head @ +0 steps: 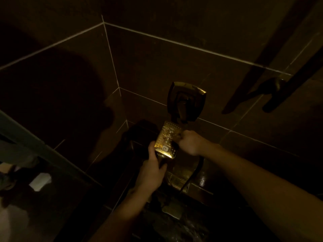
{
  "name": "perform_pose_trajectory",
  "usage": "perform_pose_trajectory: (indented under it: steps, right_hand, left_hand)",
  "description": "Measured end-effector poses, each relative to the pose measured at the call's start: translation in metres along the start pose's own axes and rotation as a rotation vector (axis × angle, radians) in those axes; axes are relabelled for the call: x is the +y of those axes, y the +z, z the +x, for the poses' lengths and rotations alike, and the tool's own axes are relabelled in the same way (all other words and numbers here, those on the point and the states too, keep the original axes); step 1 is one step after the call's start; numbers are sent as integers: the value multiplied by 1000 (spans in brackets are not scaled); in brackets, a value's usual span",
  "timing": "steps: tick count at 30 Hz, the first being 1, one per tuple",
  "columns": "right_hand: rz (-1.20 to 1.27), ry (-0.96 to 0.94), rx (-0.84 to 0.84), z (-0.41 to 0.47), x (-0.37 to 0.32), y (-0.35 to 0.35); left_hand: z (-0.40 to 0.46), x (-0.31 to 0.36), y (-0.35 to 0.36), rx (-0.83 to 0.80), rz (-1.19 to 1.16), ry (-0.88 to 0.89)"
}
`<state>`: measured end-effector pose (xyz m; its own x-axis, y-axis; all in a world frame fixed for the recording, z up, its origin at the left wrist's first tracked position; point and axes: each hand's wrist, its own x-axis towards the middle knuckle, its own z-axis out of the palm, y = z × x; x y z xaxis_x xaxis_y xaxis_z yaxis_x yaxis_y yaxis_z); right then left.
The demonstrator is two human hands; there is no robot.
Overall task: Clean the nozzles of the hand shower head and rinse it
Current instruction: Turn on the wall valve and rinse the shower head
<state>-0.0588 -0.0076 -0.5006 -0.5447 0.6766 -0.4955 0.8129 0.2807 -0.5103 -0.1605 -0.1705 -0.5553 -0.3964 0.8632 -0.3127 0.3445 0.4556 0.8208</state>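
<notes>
Fingers [180, 137] of two hands around one shower head [167, 138]

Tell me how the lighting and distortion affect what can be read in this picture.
Head view: very dim, warm-tinted; the shower head catches most of the light, its nozzle face bright between the left hand and right hand. A large shadow covers the left wall. Wide-angle lens bends the grout lines; corners fall into near black.

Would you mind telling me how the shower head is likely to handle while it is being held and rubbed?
The shower head looks rigid and glossy, probably slippery if wet. The left hand grips its handle, likely steadying it. The hose hanging beneath may tug a little.
</notes>
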Motion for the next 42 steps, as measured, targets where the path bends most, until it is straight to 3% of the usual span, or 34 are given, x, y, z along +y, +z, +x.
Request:
perform_pose_trajectory:
  steps: [7,19,25,33,42]
  right_hand:
    - [-135,-43,-38,-25,-16,7]
    - [-92,-92,-124,-44,3,20]
    - [-124,61,-34,-44,34,1]
    - [-78,115,171,-41,34,-31]
    - [-146,37,-33,-57,12,-8]
  left_hand:
    - [2,3,3,-37,-36,-35]
    - [2,4,12,-19,-50,13]
    - [-7,9,23,-16,-76,15]
    - [-22,2,44,-20,-60,52]
    - [-24,5,50,-19,-9,41]
